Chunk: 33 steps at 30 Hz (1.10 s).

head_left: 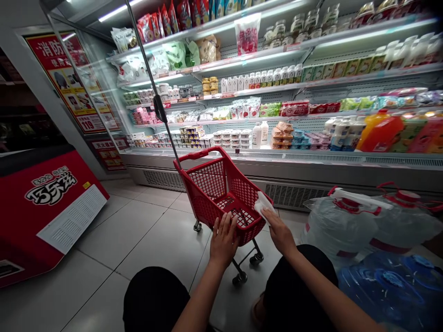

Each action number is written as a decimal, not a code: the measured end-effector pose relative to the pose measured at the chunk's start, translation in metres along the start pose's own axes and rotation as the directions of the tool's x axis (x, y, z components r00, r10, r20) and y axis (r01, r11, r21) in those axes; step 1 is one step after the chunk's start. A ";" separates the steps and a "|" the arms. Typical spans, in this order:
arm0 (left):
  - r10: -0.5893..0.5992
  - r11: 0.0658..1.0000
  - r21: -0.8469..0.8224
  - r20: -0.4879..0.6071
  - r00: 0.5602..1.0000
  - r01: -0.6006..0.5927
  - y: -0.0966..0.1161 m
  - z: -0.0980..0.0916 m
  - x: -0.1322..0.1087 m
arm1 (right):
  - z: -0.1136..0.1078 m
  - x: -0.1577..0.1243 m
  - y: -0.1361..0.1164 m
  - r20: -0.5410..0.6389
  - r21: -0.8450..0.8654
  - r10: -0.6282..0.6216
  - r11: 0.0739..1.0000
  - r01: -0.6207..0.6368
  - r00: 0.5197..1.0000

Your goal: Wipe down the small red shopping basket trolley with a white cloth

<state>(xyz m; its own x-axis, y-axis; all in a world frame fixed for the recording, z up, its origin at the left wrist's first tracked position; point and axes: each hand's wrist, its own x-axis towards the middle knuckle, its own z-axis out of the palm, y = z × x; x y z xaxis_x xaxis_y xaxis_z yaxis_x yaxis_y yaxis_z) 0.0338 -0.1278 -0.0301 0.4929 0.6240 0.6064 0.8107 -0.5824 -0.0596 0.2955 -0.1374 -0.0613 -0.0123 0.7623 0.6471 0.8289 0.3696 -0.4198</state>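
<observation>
Cart: one red plastic shopping cart with lattice basket walls (199, 198), standing on dark casters (239, 278), centred ahead of the person, its near end between and beyond two knees in black trousers (152, 299).

Left hand (224, 237): laid at the basket's near left edge, fingers extended over the rim; whether they clamp it, cannot tell.

Right hand (279, 233): fingers closed on one folded white cloth or tissue (262, 207), which lies against the rim at the near right corner.

Pole: one slim grey metal rod (168, 134), rising at a slant from the cart's far left corner.

Floor: pale glossy tiles (138, 230) with dark joints; the widest stretch of open room runs left of the cart, as far as one red freezer chest with a white label sheet (51, 212).

Far side: one long refrigerated display case with a grey metal front (301, 173), just beyond the cart's handle.

Right side: large clear water bottles with red caps (341, 223) and blue translucent water jugs (387, 286), standing near the right knee, narrowing room there.
</observation>
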 end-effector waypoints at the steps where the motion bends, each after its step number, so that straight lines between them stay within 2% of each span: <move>1: -0.019 0.999 0.031 -0.007 1.000 0.019 0.004 0.002 -0.002 | 0.004 -0.004 -0.012 0.005 -0.001 -0.029 1.000 0.029 1.000; 5: -0.058 0.992 0.106 -0.031 0.998 0.061 0.018 0.011 -0.007 | 0.015 -0.020 -0.062 0.077 0.025 -0.198 0.980 0.197 0.977; 8: 0.015 0.995 0.103 -0.021 1.000 -0.012 0.009 0.014 -0.001 | 0.013 -0.026 -0.076 0.099 0.029 -0.235 0.972 0.233 0.967; 11: 0.107 0.990 0.093 0.030 0.994 -0.109 -0.021 0.010 0.015 | 0.004 -0.025 -0.064 0.098 0.017 -0.250 0.968 0.250 0.963; 14: -0.011 0.994 0.113 0.050 0.999 0.006 -0.053 0.005 0.030 | -0.004 -0.022 -0.041 0.083 -0.013 -0.238 0.971 0.239 0.968; 16: 0.008 0.996 0.093 0.088 0.996 -0.017 -0.061 0.004 0.037 | -0.008 -0.019 -0.027 0.083 -0.035 -0.207 0.977 0.211 0.975; 18: 0.022 0.998 0.059 0.106 0.994 -0.028 -0.055 0.006 0.041 | -0.011 -0.016 -0.016 0.081 -0.063 -0.162 0.984 0.167 0.983; 23: -0.049 0.999 0.023 0.080 0.996 0.048 -0.017 0.016 0.045 | -0.012 -0.016 -0.011 0.035 -0.169 -0.054 0.984 0.059 0.998; 27: -0.052 0.999 -0.004 0.082 0.995 0.052 0.006 0.018 0.045 | -0.006 -0.015 -0.030 -0.002 -0.218 -0.059 0.974 0.057 0.998; 33: -0.012 1.000 -0.021 0.095 0.995 0.014 0.025 0.013 0.042 | 0.014 0.011 -0.064 0.009 -0.196 -0.151 0.969 0.150 0.989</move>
<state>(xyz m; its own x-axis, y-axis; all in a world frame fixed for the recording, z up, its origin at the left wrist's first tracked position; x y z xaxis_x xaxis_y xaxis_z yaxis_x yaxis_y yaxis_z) 0.0792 -0.1094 -0.0162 0.5114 0.6775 0.5286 0.8105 -0.5848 -0.0346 0.2347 -0.1451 -0.0360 -0.1419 0.7024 0.6975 0.9113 0.3678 -0.1850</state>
